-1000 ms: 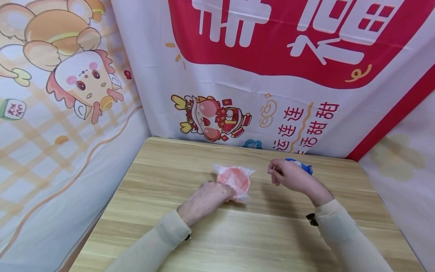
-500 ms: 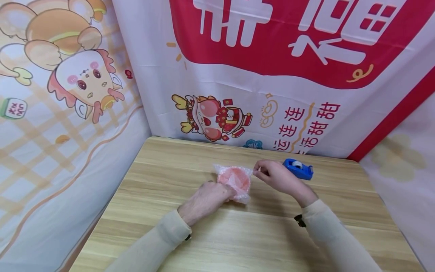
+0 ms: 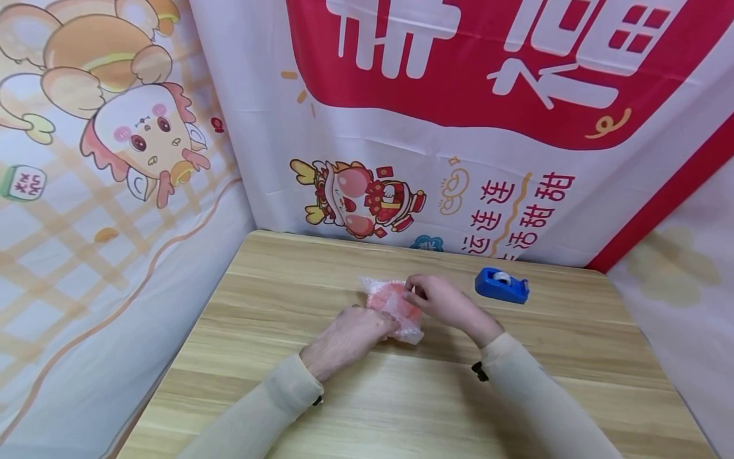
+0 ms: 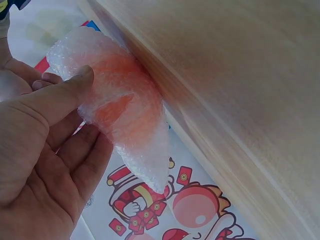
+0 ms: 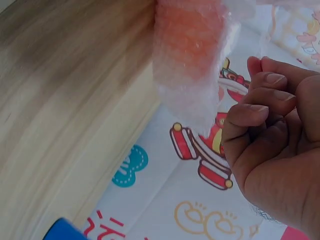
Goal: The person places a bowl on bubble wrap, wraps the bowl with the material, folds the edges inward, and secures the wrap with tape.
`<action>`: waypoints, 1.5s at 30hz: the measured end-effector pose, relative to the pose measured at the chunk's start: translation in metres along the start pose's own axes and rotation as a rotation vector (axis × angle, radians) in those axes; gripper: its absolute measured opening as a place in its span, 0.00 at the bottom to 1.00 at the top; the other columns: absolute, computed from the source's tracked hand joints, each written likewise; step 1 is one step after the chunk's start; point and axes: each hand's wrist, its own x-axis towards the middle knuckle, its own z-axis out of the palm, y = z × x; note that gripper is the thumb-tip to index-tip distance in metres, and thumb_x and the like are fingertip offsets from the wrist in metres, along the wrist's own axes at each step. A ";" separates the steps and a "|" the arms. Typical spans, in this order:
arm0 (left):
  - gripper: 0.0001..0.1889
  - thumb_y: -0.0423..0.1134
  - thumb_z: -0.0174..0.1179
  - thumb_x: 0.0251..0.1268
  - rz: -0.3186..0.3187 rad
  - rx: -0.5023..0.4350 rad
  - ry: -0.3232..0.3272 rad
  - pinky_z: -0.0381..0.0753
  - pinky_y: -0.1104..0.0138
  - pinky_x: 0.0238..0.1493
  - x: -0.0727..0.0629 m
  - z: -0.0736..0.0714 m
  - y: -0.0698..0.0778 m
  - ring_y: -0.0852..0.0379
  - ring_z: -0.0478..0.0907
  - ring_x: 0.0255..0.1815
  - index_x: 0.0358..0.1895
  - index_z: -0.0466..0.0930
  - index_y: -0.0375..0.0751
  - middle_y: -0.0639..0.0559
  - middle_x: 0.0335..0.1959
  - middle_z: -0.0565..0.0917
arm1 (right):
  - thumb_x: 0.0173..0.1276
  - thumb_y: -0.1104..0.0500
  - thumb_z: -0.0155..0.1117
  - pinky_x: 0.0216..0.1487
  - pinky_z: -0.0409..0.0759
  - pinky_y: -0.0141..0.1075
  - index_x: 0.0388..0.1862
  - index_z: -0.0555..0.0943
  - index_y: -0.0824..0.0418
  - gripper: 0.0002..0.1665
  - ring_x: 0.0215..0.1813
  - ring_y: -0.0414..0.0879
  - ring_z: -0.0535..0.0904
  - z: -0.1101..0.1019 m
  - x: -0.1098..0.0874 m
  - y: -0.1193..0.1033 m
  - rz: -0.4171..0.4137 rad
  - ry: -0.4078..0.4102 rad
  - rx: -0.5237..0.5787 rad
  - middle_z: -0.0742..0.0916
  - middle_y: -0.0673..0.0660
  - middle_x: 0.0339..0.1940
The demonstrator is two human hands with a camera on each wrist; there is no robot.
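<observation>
A round pink-orange dish-like thing in bubble wrap (image 3: pixel 408 310) sits on the table, loose corners of wrap sticking out. My left hand (image 3: pixel 358 328) pinches the folded wrap at its near left side; in the left wrist view the thumb (image 4: pixel 82 80) presses the top, with fingers below. Over the right part of the bundle is my right hand (image 3: pixel 441 301). Its thumb and index fingertips meet in the right wrist view, pinching what looks like a thin clear strip of tape (image 5: pixel 263 46), faint against the cloth. The other fingers are curled.
A blue tape dispenser (image 3: pixel 501 285) with a roll in it stands at the back right of the wooden table (image 3: pixel 275 280). Printed cloth hangings (image 3: pixel 269 140) enclose the table's back and sides.
My right hand has moved left from beside the tape dispenser to over the wrapped bundle, uncovering the dispenser. My left hand has stayed in place on the wrap.
</observation>
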 end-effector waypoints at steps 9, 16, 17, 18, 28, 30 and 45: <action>0.06 0.37 0.72 0.85 0.009 0.073 -0.016 0.74 0.75 0.30 0.004 -0.001 0.001 0.67 0.72 0.28 0.53 0.91 0.56 0.65 0.29 0.82 | 0.91 0.53 0.71 0.39 0.86 0.37 0.51 0.91 0.54 0.06 0.37 0.45 0.84 0.015 0.010 -0.011 0.060 0.010 -0.029 0.89 0.51 0.36; 0.07 0.36 0.71 0.85 0.001 0.070 -0.023 0.72 0.76 0.29 0.003 -0.001 0.002 0.67 0.71 0.28 0.54 0.91 0.56 0.66 0.28 0.79 | 0.90 0.51 0.72 0.37 0.87 0.36 0.56 0.91 0.55 0.09 0.37 0.47 0.85 0.023 0.012 -0.013 0.146 0.032 -0.076 0.90 0.52 0.37; 0.07 0.37 0.71 0.86 0.001 0.071 -0.023 0.72 0.76 0.29 0.003 -0.001 0.002 0.67 0.71 0.28 0.54 0.91 0.56 0.66 0.28 0.79 | 0.90 0.51 0.73 0.37 0.87 0.36 0.58 0.91 0.55 0.10 0.37 0.47 0.85 0.024 0.013 -0.013 0.154 0.038 -0.085 0.90 0.52 0.37; 0.07 0.36 0.71 0.86 0.002 0.072 -0.023 0.72 0.76 0.29 0.003 -0.001 0.002 0.67 0.71 0.28 0.54 0.92 0.56 0.66 0.28 0.79 | 0.89 0.51 0.73 0.37 0.87 0.36 0.58 0.91 0.55 0.11 0.37 0.47 0.85 0.024 0.013 -0.013 0.160 0.046 -0.091 0.90 0.52 0.38; 0.09 0.36 0.72 0.85 0.005 0.087 -0.017 0.75 0.75 0.30 0.004 -0.002 0.002 0.67 0.71 0.28 0.55 0.92 0.58 0.65 0.29 0.80 | 0.84 0.46 0.80 0.42 0.87 0.37 0.57 0.93 0.55 0.16 0.38 0.48 0.84 0.035 0.017 -0.017 0.206 0.126 -0.146 0.90 0.50 0.36; 0.09 0.36 0.71 0.85 0.000 0.085 -0.020 0.73 0.75 0.29 0.005 -0.001 0.002 0.67 0.71 0.28 0.55 0.91 0.58 0.65 0.28 0.79 | 0.83 0.46 0.80 0.42 0.87 0.38 0.57 0.92 0.55 0.16 0.38 0.48 0.84 0.038 0.018 -0.017 0.208 0.141 -0.164 0.90 0.50 0.36; 0.07 0.37 0.70 0.87 0.013 0.094 -0.024 0.77 0.75 0.32 0.005 0.000 0.002 0.67 0.73 0.31 0.53 0.90 0.58 0.64 0.32 0.81 | 0.81 0.48 0.83 0.44 0.87 0.41 0.52 0.93 0.55 0.14 0.37 0.50 0.82 0.051 0.028 -0.022 0.223 0.194 -0.315 0.90 0.52 0.35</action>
